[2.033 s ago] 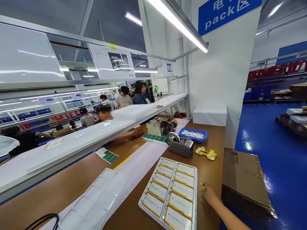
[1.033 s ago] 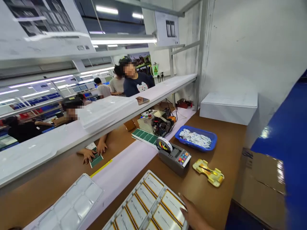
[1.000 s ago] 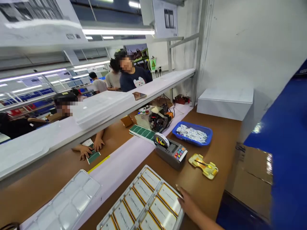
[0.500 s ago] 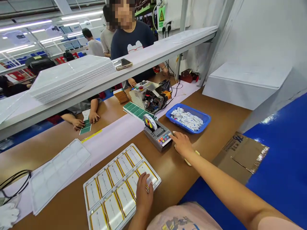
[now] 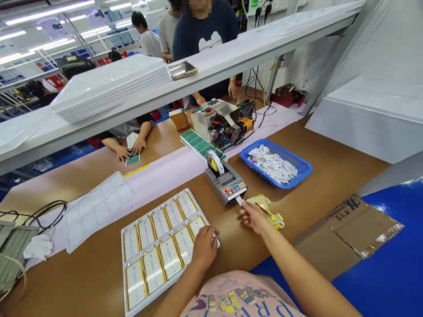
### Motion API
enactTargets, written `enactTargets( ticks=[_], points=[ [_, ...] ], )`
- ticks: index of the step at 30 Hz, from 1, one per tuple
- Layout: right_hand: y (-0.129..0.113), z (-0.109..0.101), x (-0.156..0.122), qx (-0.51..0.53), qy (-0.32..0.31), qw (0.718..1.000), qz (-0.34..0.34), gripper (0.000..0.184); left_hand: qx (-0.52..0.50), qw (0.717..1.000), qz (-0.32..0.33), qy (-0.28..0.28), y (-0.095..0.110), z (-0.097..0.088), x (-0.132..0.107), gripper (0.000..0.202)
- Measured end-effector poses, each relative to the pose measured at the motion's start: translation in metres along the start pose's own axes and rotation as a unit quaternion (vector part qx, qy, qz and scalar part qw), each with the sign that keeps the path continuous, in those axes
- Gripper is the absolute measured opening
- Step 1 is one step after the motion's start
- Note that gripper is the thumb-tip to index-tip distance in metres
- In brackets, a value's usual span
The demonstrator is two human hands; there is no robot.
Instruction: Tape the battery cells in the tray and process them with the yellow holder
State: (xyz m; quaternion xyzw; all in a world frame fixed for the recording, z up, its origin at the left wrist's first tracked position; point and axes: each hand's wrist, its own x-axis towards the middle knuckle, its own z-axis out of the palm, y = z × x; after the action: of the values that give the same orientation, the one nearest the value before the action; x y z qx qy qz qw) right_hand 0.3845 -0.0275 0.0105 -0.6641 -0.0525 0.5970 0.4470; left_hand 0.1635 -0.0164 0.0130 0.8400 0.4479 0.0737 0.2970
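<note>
Right hand (image 5: 254, 218): narrow pinch, fingertips on a white tape strip (image 5: 239, 200) issuing from an electronic tape dispenser (image 5: 226, 182), just ahead of the hand. Left hand (image 5: 203, 248): curled on a pouch cell (image 5: 197, 228) at the corner of a white cell tray (image 5: 122, 264); grip cannot be told. Yellow plastic jig (image 5: 266, 211): just beyond the right hand. Blue tray (image 5: 299, 169): farther ahead.

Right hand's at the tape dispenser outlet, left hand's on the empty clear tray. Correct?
No. The left hand is on the tray of pouch batteries, not the empty clear tray, which lies further left, untouched, in the head view. The right hand is at the tape dispenser outlet, as you said.
</note>
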Motion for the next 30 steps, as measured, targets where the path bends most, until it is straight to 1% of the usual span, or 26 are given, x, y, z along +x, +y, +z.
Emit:
enactTargets(
  ticks=[2,5,8,10,12,14,16,18,20,25,28,29,30],
  points=[
    [-0.001,0.001,0.001,0.015,-0.015,1.0,0.02,0.047,0.006,1.0,0.012,0.006,-0.005,0.002,-0.006,0.028],
    [0.002,0.001,-0.005,0.028,0.01,0.999,0.041,0.039,0.024,0.999,0.015,0.033,-0.02,0.002,-0.019,0.027],
    [0.013,0.005,-0.016,0.051,0.026,0.996,0.063,0.039,0.045,0.996,-0.01,0.078,-0.039,-0.001,-0.037,0.025],
    [0.021,0.008,-0.02,0.078,0.021,0.993,0.091,0.036,0.055,0.993,-0.027,0.097,-0.051,-0.002,-0.049,0.024],
    [0.026,0.011,-0.016,0.106,-0.004,0.988,0.114,0.032,0.062,0.992,-0.036,0.106,-0.059,-0.003,-0.059,0.023],
    [0.028,0.012,-0.007,0.142,-0.05,0.983,0.105,0.034,0.065,0.99,-0.039,0.116,-0.064,-0.001,-0.064,0.022],
    [0.028,0.012,0.003,0.183,-0.092,0.976,0.067,0.038,0.063,0.989,-0.038,0.127,-0.067,0.0,-0.067,0.022],
    [0.027,0.014,0.011,0.197,-0.1,0.975,0.027,0.039,0.06,0.989,-0.036,0.13,-0.068,0.002,-0.067,0.021],
    [0.024,0.017,0.017,0.187,-0.082,0.979,0.005,0.038,0.058,0.99,-0.032,0.128,-0.068,0.001,-0.066,0.021],
    [0.014,0.021,0.023,0.153,0.047,0.987,-0.01,0.038,0.052,0.99,-0.025,0.126,-0.071,-0.005,-0.061,0.021],
    [0.019,0.02,0.013,0.139,0.109,0.984,-0.017,0.04,0.061,0.99,-0.023,0.122,-0.069,-0.006,-0.059,0.021],
    [0.024,0.021,0.007,0.127,0.131,0.983,-0.025,0.04,0.067,0.99,-0.021,0.12,-0.068,-0.006,-0.06,0.021],
    [0.031,0.024,0.0,0.097,0.148,0.983,-0.048,0.04,0.073,0.99,-0.017,0.12,-0.067,-0.005,-0.061,0.022]
  ],
)
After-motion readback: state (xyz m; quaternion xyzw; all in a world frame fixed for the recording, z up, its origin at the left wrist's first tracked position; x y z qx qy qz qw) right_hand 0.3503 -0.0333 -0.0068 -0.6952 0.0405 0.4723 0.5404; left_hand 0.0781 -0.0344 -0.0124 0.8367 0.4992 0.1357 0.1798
